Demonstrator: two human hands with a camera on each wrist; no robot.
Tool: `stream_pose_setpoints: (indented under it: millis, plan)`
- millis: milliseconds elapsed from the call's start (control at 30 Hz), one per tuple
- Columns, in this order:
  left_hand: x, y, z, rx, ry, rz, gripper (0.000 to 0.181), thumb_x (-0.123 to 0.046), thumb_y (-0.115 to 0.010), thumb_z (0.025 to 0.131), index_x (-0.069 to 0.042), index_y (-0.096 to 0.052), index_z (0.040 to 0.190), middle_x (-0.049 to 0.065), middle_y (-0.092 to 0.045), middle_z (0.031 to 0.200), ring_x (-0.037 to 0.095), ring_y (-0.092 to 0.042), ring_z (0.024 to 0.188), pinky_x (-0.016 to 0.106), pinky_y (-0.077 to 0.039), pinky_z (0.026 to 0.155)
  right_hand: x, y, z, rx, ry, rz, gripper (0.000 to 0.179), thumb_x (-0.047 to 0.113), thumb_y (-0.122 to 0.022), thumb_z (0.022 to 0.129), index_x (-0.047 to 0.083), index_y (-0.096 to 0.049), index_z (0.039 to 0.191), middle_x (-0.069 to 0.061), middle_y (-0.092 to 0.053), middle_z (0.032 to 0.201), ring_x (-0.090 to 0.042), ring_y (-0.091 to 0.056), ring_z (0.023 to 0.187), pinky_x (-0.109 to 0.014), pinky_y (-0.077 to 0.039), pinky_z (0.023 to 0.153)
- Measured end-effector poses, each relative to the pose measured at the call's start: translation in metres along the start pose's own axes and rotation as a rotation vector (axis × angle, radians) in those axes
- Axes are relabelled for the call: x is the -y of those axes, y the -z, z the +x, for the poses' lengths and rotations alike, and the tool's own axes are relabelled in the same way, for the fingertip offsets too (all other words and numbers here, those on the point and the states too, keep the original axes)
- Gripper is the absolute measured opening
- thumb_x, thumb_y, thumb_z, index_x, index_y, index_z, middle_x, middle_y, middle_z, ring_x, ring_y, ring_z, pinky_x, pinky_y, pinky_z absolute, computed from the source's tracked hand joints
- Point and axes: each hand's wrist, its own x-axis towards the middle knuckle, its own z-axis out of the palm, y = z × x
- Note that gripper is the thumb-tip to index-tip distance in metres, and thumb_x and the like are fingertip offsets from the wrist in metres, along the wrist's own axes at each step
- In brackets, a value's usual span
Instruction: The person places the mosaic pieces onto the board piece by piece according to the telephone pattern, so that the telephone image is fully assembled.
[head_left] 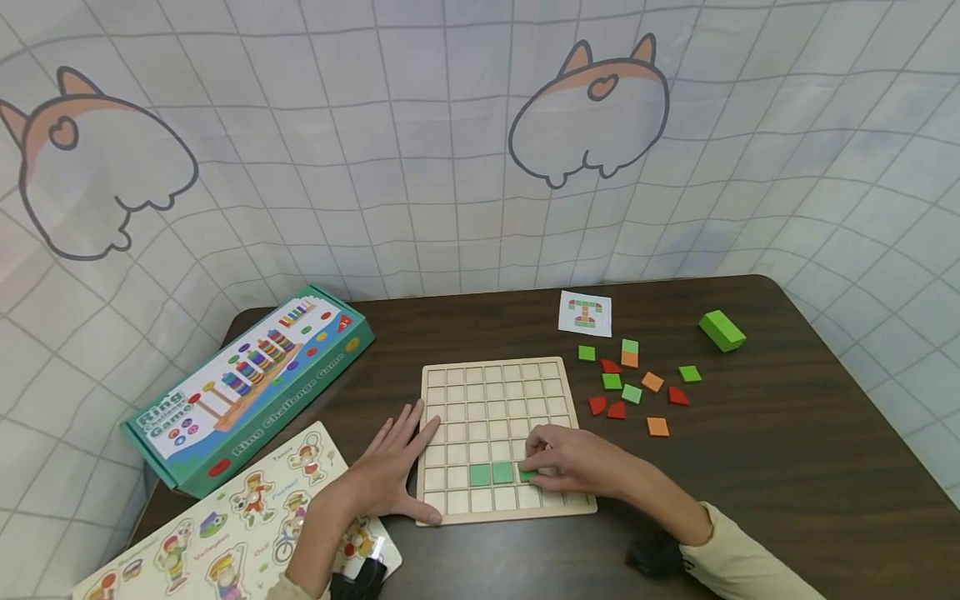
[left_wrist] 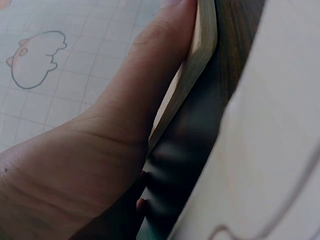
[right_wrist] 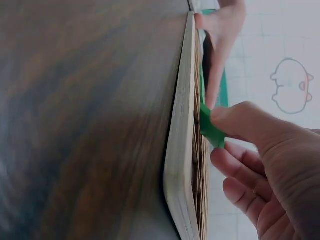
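Note:
A pale wooden grid board point(head_left: 476, 392) lies on the dark table, with two green square tiles point(head_left: 491, 474) set side by side in its second row from the front. My right hand point(head_left: 577, 461) pinches another green tile point(right_wrist: 212, 134) between thumb and fingers. In the right wrist view that tile is tilted, its lower edge right at the grid's cells. Fingers spread, my left hand point(head_left: 378, 475) rests along the board's left edge, thumb on the near left corner. The left wrist view shows that thumb point(left_wrist: 150, 55) against the board's edge.
Right of the board lie loose green tiles point(head_left: 611, 382), orange tiles point(head_left: 657, 427) and red pieces point(head_left: 678, 396). Behind them are a pattern card point(head_left: 564, 325) and a green block point(head_left: 722, 331). A boxed ring game point(head_left: 255, 392) and a picture board point(head_left: 247, 533) lie at left.

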Motion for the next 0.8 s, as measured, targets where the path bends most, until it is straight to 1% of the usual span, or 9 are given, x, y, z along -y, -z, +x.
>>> stream_pose_setpoints:
  millis: [333,667,800]
  plan:
    - [-0.0014,0.0008,-0.0012,-0.007,0.0,0.0,0.127,-0.071,-0.076,0.062,-0.015,-0.013,0.157,0.014,0.006,0.165,0.036,0.001,0.153,0.056,-0.01,0.122,0.0009,-0.0069,0.0014,-0.049,0.053,-0.005,0.012,0.018,-0.074,0.085,0.017,-0.075,0.097,0.002,-0.061,0.096,-0.005,-0.052,0.082,-0.01,-0.045,0.069]
    - [-0.0028,0.0018,-0.0005,-0.004,-0.002,-0.009,0.127,-0.07,-0.077,0.063,-0.015,-0.013,0.157,0.014,0.006,0.165,0.036,0.002,0.153,0.057,-0.009,0.122,0.0038,-0.0064,0.0016,-0.039,0.023,0.007,0.012,0.018,-0.074,0.085,0.017,-0.075,0.098,0.001,-0.061,0.096,-0.003,-0.051,0.08,-0.01,-0.046,0.068]
    - [-0.0024,0.0016,0.0,-0.003,-0.002,-0.003,0.127,-0.071,-0.076,0.063,-0.015,-0.013,0.157,0.014,0.007,0.165,0.036,0.002,0.153,0.056,-0.009,0.122,0.0034,-0.0065,0.0012,-0.042,0.027,0.01,0.013,0.018,-0.074,0.086,0.017,-0.075,0.099,0.001,-0.061,0.097,-0.003,-0.051,0.08,-0.008,-0.044,0.067]
